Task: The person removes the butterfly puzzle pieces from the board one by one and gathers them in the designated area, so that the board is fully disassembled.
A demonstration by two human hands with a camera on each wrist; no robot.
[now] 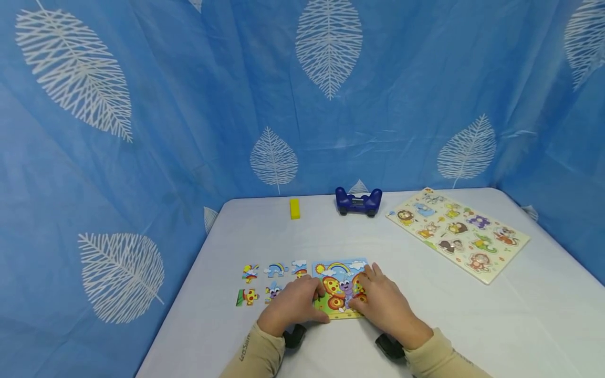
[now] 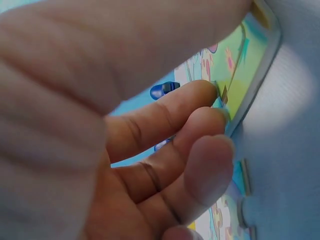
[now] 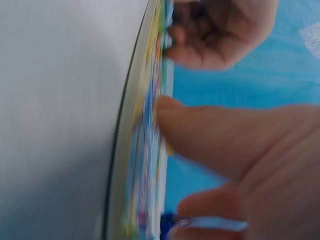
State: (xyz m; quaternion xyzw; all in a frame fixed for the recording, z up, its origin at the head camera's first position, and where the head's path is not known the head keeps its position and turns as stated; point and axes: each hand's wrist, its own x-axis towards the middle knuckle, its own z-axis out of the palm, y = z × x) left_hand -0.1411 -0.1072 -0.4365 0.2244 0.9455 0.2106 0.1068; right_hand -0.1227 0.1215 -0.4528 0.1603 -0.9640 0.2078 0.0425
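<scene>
A butterfly jigsaw puzzle (image 1: 337, 270) with a pale frame lies flat on the table before me. My left hand (image 1: 298, 302) is at its lower left corner, thumb by the front edge; in the left wrist view the loosely bent fingers (image 2: 195, 102) touch the left side. Over the right side is my right hand (image 1: 385, 304), fingers spread and thumb (image 3: 200, 130) resting on the picture, as the right wrist view shows. Several loose puzzle pieces (image 1: 275, 270) lie left of the board. The left hand partly covers that group.
At the back of the table are a yellow block (image 1: 295, 209) and a dark blue game controller (image 1: 358, 202). An animal puzzle board (image 1: 458, 233) lies at an angle on the right. Blue leaf-patterned cloth (image 1: 368, 131) hangs behind the white tabletop (image 1: 203, 336).
</scene>
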